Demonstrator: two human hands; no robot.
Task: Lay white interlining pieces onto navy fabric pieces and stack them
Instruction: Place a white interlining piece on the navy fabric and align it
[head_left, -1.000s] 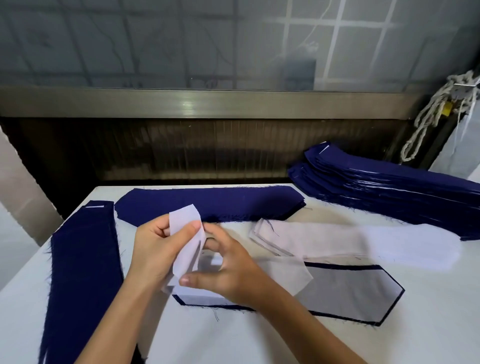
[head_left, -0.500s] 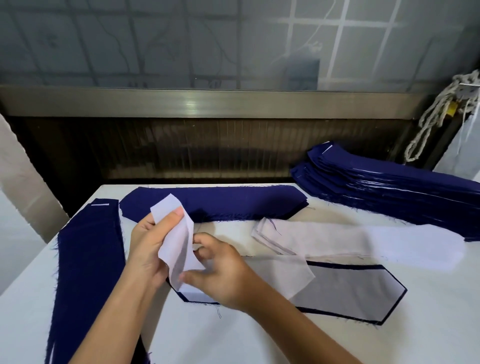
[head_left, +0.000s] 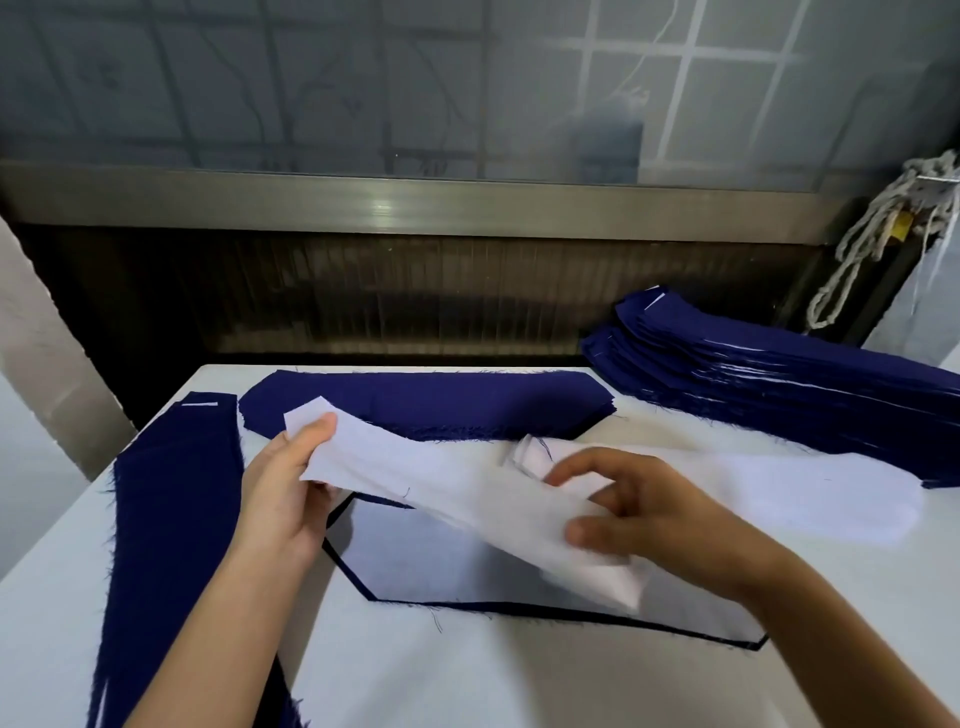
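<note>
Right now my left hand pinches the far-left end of a white interlining strip. The thumb presses on top of the strip and the other fingers are curled beneath it, so a short corner of white sticks out past the thumb. From there the strip runs down and to the right, lifted off the table, as far as my right hand. That hand's fingers are half curled and slightly apart over the strip, with the thumb tip on its near edge. It is blurred, so I cannot tell whether it really grips the strip or only touches it.

Under the raised strip lies a navy fabric piece already covered with interlining. It looks grey, with a thin navy border showing at its left point and along its near edge. A stack of white interlining pieces lies just beyond my right hand. A flat navy stack sits at the far edge of the table, a long navy pile runs along the left side, and a tall navy stack stands at the far right.
</note>
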